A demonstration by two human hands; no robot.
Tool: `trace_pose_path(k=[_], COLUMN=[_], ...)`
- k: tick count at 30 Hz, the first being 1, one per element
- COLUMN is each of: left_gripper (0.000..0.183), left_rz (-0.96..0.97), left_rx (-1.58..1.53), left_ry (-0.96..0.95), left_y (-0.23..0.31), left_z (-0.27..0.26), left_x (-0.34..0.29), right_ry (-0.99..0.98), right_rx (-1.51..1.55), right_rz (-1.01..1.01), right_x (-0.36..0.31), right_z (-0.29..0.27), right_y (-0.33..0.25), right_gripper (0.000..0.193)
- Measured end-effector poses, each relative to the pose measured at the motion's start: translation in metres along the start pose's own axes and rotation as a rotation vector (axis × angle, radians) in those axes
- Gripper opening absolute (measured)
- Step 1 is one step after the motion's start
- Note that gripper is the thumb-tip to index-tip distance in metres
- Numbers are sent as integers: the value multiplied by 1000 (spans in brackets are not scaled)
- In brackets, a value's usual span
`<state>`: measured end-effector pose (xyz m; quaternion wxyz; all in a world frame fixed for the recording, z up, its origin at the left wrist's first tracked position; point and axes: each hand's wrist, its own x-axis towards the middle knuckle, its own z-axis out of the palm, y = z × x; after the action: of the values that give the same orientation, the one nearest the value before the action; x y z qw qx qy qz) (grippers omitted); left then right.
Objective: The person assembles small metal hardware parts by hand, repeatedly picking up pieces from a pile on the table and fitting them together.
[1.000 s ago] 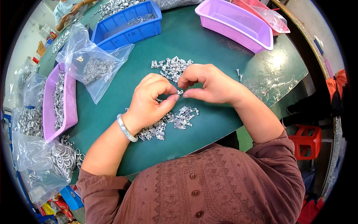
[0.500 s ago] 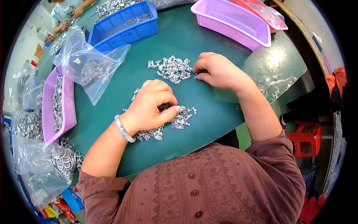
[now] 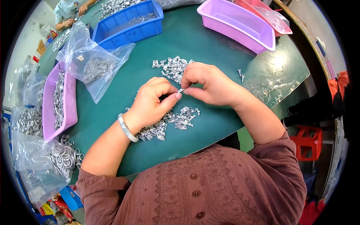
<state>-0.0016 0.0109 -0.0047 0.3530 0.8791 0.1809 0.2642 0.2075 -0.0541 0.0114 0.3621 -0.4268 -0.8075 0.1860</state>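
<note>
Silver metal, one tiny clip (image 3: 181, 90), sits pinched between my two hands over the middle of the green bench (image 3: 210, 41). My left hand (image 3: 153, 101) has its grip narrowed on the near end, thumb and forefinger pressed together, and my right hand (image 3: 212, 84) closes its fingertips on the far end, so both hands meet at that one piece. I cannot make out its exact shape; it is too small.

Just beyond my right hand lies a loose heap of the same small silver parts (image 3: 170, 67), touching the knuckles. Under and nearer than my left hand is a second scatter of finished-looking clips (image 3: 176, 122), spread toward my wrist, where I wear a pale bangle (image 3: 126, 128).

Farther out, a clear plastic bag (image 3: 93, 65) lies to the left with a dark clump of metal bits inside. Beside it, at the bench's left edge, a long purple tray (image 3: 48, 112) holds a strip of silver parts. Below that, another clear bag (image 3: 45, 165) is full of metal rings. At the far side a blue bin (image 3: 129, 30) holds a few silver pieces, and to the right a purple basket (image 3: 240, 24) stands well apart from my hands; I cannot see anything in it. Another person's hands (image 3: 75, 17) work at the far left corner.
</note>
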Motion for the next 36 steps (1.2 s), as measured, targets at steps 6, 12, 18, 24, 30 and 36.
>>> trace_pose_path(k=[6,12,18,24,30,36], left_gripper=[6,6,8,9,10,10], left_rz=[24,25,51,91,122,235], left_rx=[-23,-44,-19,12,35,61], left_ry=[14,33,52,58,-3,-112], left_y=[0,1,0,0,0,6], left_z=[0,-1,0,1,0,-2], left_x=[0,1,2,1,1,2], right_ry=[1,31,21,38,107,49], right_rx=[34,37,23,-24,-213,-287], right_rz=[22,-30,13,70,225,219], right_x=[0,0,-1,-2,-4,-6], right_z=[1,2,2,-3,-3,-2], right_y=[1,1,2,6,15,20], right_gripper=[12,13,16,15,9,9])
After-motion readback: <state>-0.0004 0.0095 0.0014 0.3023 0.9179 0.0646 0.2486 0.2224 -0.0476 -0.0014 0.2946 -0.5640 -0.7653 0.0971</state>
